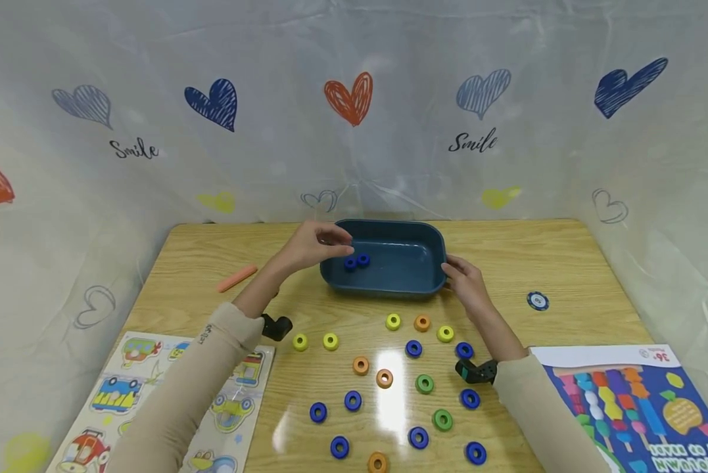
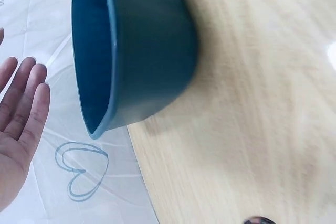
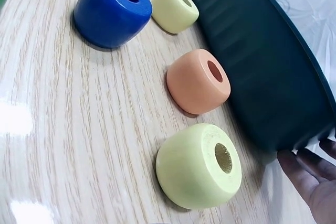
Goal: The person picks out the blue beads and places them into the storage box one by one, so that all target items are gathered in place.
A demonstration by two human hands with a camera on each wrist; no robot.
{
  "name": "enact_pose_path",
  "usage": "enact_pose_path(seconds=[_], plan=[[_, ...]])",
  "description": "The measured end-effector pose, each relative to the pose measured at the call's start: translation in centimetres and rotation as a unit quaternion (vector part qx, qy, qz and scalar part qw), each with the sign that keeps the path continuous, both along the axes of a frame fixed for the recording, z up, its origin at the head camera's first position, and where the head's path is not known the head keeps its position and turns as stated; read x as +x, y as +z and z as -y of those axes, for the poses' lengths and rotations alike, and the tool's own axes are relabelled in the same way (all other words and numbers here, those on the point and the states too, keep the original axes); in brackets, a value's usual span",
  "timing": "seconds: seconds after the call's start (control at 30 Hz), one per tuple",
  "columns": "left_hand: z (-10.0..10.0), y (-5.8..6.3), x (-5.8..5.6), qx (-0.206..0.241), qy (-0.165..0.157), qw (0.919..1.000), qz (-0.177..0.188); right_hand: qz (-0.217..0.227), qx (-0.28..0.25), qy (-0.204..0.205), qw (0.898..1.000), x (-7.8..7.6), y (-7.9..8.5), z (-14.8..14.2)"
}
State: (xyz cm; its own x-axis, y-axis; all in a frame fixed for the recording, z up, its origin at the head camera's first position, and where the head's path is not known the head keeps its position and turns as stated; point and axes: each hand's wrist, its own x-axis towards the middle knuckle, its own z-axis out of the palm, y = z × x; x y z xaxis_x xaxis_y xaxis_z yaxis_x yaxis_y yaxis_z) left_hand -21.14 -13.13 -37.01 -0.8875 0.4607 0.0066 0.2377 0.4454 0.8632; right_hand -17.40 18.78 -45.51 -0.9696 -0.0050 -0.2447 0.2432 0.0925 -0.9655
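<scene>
My left hand is over the left end of a dark blue-green plastic tub, fingers extended and nothing in its grasp. Two blue beads lie inside the tub, just beneath those fingers. In the left wrist view the palm and fingers show bare beside the tub's rim. At the tub's right end my right hand grips the wall, thumb at the rim and fingers along the outside. The right wrist view has these fingertips against the tub's lower outer side.
Several loose beads spread in front of the tub: yellow, orange, green and blue. An orange stick lies at left, a poker chip at right. A vehicle puzzle board and a colourful printed box flank the beads.
</scene>
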Motion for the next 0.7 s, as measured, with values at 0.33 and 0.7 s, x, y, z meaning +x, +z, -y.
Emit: enact_pose_path(seconds=[0.33, 0.7], plan=[[2.3, 1.3, 5.7, 0.048, -0.023, 0.9985, 0.009, -0.005, -0.004, 0.002, 1.0, 0.0, -0.2, 0.0], [3.5, 0.5, 12.8, 0.026, -0.04, 0.9987, 0.015, -0.004, -0.005, 0.007, 1.0, 0.1, 0.1, 0.0]])
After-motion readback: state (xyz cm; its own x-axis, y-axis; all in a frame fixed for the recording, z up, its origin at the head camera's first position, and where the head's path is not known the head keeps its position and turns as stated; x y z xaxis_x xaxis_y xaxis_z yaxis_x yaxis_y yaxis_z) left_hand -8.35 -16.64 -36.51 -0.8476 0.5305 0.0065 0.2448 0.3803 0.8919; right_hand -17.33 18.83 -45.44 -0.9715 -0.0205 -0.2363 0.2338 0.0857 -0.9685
